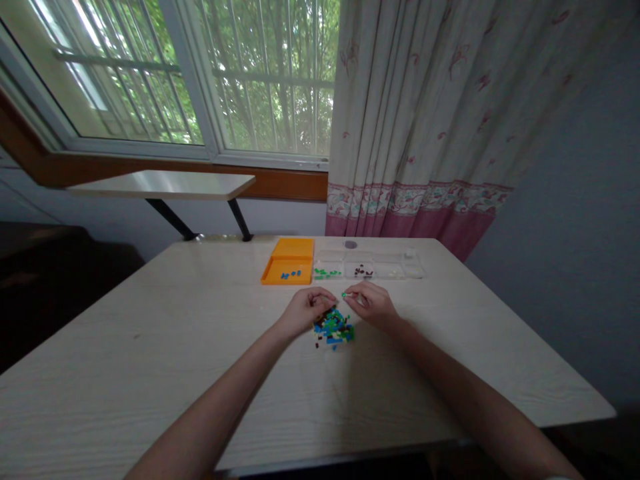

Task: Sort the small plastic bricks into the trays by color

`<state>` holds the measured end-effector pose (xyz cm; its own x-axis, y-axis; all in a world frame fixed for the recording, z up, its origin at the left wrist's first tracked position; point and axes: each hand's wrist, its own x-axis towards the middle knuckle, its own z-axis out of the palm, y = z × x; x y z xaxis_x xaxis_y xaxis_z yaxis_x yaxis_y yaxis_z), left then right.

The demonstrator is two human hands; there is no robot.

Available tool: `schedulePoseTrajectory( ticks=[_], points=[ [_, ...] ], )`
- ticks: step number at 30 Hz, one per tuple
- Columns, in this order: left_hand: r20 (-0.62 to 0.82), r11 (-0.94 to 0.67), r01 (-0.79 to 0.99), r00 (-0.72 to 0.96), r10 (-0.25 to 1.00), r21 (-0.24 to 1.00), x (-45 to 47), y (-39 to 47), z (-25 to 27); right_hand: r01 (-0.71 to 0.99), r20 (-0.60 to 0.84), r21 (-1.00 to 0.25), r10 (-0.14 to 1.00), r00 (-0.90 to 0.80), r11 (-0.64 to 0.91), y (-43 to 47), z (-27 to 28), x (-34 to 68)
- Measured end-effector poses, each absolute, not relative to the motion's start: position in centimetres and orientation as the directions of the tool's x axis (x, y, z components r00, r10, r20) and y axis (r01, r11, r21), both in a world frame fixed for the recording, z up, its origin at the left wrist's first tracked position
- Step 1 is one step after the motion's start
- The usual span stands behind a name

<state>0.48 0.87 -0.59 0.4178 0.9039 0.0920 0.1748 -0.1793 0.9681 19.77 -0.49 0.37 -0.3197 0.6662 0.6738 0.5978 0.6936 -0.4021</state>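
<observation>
I saw the right hand (373, 303) pinching a green piece (344, 295), the left hand (306, 310) beside the mixed pile (334, 328).

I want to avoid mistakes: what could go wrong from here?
The small green piece in the right hand might slip and fall into the pile. The left hand, at the pile's edge, could scatter it across the table. Green pieces and dark pieces lie in neighbouring compartments of the clear tray, so colours could mix.

"How are the left hand (306, 311) and left forearm (227, 390) clothed?"
"Both are seen bare, the forearm tapered toward the wrist."
"And the right hand (374, 307) and right forearm (455, 377)?"
"Bare likewise; a pale sliver (555, 478) is glimpsed at the near right, unidentified."
</observation>
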Motion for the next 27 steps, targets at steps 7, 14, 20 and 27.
schedulePoseTrajectory(
  ticks=[7,14,20,27],
  points=[
    [0.108,-0.241,0.321,0.382,0.918,0.916,-0.4,1.6,-1.3,0.709,0.769,-0.419,0.637,-0.055,0.567,0.2,1.9,22.3],
    [0.138,-0.264,0.402,0.316,0.939,0.876,-1.1,2.1,-1.1,0.730,0.795,-0.374,0.603,-0.065,0.572,0.3,1.9,22.6],
    [0.152,-0.282,0.426,0.314,0.937,0.860,-1.2,2.1,-1.1,0.722,0.795,-0.358,0.599,-0.097,0.592,0.4,1.8,22.7],
    [0.171,-0.302,0.420,0.321,0.931,0.856,-1.5,2.4,-1.4,0.720,0.653,-0.359,0.711,-0.261,0.594,1.8,1.6,21.7]
  ],
)
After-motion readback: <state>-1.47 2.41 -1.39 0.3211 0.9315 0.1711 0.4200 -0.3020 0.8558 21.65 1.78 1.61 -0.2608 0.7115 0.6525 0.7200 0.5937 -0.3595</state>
